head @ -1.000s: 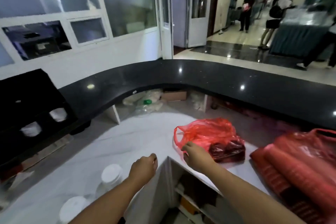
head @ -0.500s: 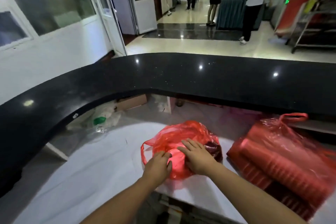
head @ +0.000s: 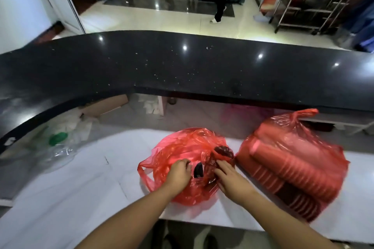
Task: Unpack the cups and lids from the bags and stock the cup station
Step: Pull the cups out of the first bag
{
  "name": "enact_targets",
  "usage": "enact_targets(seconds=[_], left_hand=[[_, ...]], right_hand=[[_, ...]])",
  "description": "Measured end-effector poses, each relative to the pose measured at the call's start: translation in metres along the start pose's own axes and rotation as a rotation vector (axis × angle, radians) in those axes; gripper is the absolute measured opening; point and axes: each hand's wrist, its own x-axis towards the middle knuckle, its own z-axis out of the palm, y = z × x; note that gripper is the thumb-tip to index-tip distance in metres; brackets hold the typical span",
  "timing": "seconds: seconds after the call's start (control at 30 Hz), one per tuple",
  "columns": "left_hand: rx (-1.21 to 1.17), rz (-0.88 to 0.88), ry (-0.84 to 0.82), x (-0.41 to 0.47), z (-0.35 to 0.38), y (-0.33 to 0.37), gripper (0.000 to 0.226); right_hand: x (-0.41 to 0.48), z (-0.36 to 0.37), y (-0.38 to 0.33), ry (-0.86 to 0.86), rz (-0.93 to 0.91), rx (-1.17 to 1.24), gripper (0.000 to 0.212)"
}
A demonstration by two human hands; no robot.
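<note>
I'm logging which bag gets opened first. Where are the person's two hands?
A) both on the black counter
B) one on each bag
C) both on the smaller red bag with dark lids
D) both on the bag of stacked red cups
C: the left hand and right hand both meet at the opening of the smaller red bag, while the bag of stacked red cups lies beside it.
</note>
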Motion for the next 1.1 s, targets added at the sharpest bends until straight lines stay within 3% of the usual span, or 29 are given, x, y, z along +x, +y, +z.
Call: enact_targets(seconds=[0.13,0.23,0.37,0.47,0.63,0.93,1.1], left_hand=[[-0.109,-0.156,-0.163,0.011,0.012,0.006,0.02],[-0.273,-0.268,-0.133,0.009,0.022,0.01,0.016],[-0.388,-0.371,-0.099,0.01,0.026,0.015,0.024],[-0.449,-0.411,-0.076,0.012,0.024,0.024,0.026],[-0.469,-0.457,-0.042,0.014,0.025,0.024,0.022],[-0.558,-0.514,-0.047,0.015,0.024,0.032,0.019],[-0.555,-0.486,0.016,0.017,0.012,0.033,0.032]], right_hand=[[0.005,0.009,0.002,-0.035,-0.001,0.096,0.051],[0.011,0.013,0.002,-0.054,-0.001,0.18,0.057],[0.013,0.003,-0.004,-0.035,0.186,0.622,0.052],[0.014,-0.003,-0.005,-0.026,0.205,0.733,0.051],[0.017,-0.011,-0.005,-0.038,0.172,0.686,0.051],[0.021,-0.007,0.0,0.006,0.138,0.812,0.052],[0.027,-0.007,0.007,0.019,0.002,0.368,0.052]])
